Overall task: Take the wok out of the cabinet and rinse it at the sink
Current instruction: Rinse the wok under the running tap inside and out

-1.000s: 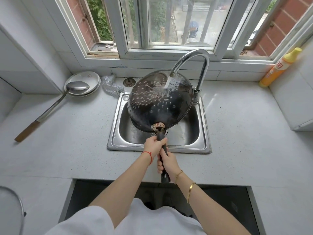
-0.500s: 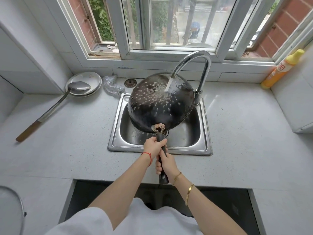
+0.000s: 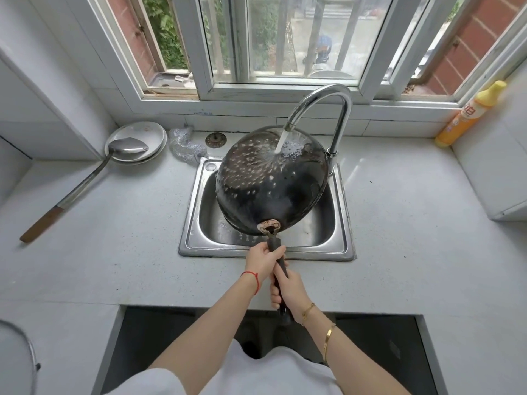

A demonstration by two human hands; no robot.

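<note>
A black wok (image 3: 268,189) is tilted over the steel sink (image 3: 194,218), its dark underside facing me. Water runs from the curved tap (image 3: 336,104) onto the wok's upper part and sprays into drops. My left hand (image 3: 262,259) grips the black handle close to the wok. My right hand (image 3: 288,289) grips the same handle lower down, nearer to me. The handle's end pokes out below my right wrist.
A steel ladle (image 3: 85,181) with a wooden grip lies on the left counter, its bowl on stacked white plates (image 3: 139,132). A steel scrubber (image 3: 184,143) and a sink strainer (image 3: 216,139) lie behind the sink. A yellow detergent bottle (image 3: 467,115) leans at the right wall.
The wok has stayed tilted under the running water, shifting only slightly. Both hands keep their grip on the handle.
</note>
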